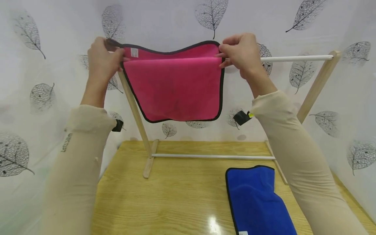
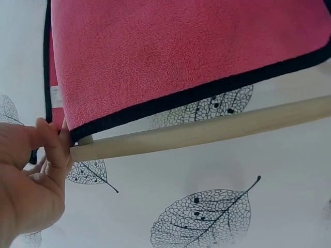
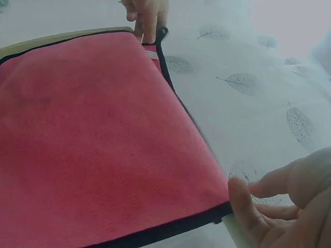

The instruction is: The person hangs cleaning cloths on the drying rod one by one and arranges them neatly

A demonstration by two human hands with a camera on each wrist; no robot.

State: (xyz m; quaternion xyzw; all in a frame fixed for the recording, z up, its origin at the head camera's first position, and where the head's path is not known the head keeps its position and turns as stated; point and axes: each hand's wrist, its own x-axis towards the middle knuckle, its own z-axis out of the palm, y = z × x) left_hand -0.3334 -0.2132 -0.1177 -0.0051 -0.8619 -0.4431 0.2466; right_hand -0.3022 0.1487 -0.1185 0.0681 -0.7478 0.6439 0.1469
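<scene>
A pink towel [image 1: 176,88] with black edging hangs folded over the white top bar [image 1: 296,58] of a wooden rack. Its back flap, bearing a white label [image 1: 134,52], stands up above the bar between both hands. My left hand [image 1: 104,60] pinches the towel's upper left corner beside the rack's left end; the left wrist view shows these fingers [image 2: 51,150] close to the wooden post. On the other side, my right hand [image 1: 242,54] holds the upper right corner between thumb and fingers. The right wrist view shows the towel's front face [image 3: 114,139] spread between the hands.
A blue towel [image 1: 258,199] with black edging lies on the wooden table [image 1: 164,195] at the front right. The rack's slanted right post [image 1: 318,86] and low white bar [image 1: 211,157] stand behind it. A leaf-patterned curtain [image 1: 176,19] covers the back.
</scene>
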